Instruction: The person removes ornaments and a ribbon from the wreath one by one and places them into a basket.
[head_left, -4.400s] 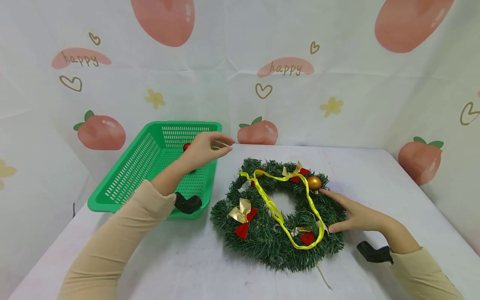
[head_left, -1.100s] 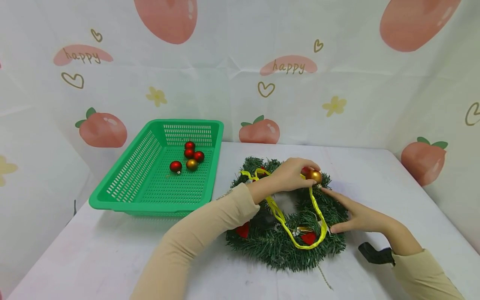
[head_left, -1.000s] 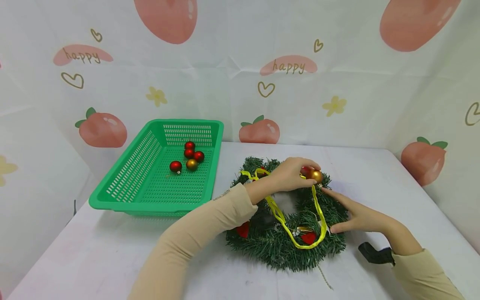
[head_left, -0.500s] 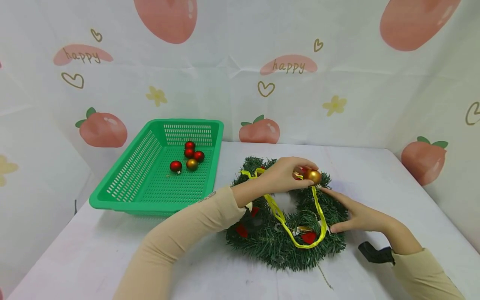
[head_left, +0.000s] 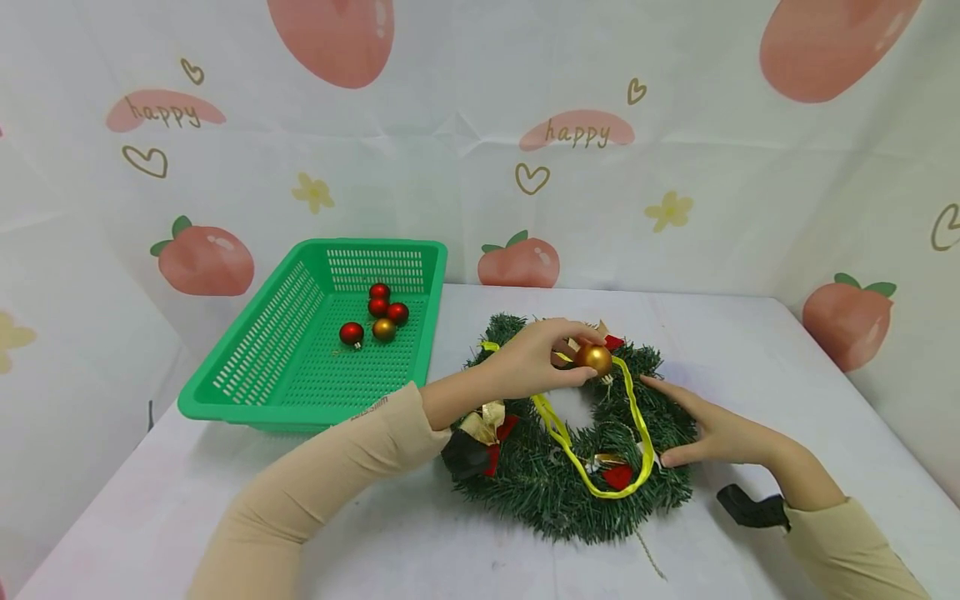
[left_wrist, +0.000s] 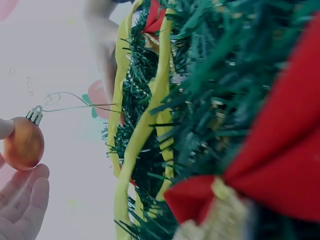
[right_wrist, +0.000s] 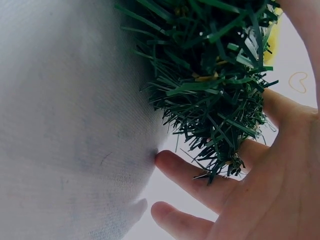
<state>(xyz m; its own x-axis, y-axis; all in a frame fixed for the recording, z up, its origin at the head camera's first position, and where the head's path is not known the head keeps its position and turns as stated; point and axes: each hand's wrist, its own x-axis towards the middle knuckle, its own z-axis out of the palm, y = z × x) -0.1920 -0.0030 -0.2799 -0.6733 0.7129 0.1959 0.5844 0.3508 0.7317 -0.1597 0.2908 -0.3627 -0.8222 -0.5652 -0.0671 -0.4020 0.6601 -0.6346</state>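
In the head view my left hand (head_left: 525, 365) pinches a gold bauble (head_left: 594, 359) between thumb and fingers, above the upper part of a green Christmas wreath (head_left: 555, 504). The left wrist view shows this bauble's silver cap and a thin hanging loop (left_wrist: 75, 107) stretching from it to the wreath. A yellow ribbon (head_left: 636, 429) lies looped over the wreath. My right hand (head_left: 731, 433) holds the wreath's right edge. From the right wrist, its fingers (right_wrist: 190, 177) reach around the branches, low by the table.
At the left stands a green basket (head_left: 262, 410) with several red baubles (head_left: 351, 333) and one gold bauble (head_left: 384, 329) in it. Red and gold bows (head_left: 483, 425) decorate the wreath. A printed cloth (head_left: 465, 83) hangs behind the white table (head_left: 720, 321).
My left hand came from beside the basket to the wreath and took hold of the gold bauble there. It has since drawn the bauble leftward. My right hand has stayed in place.
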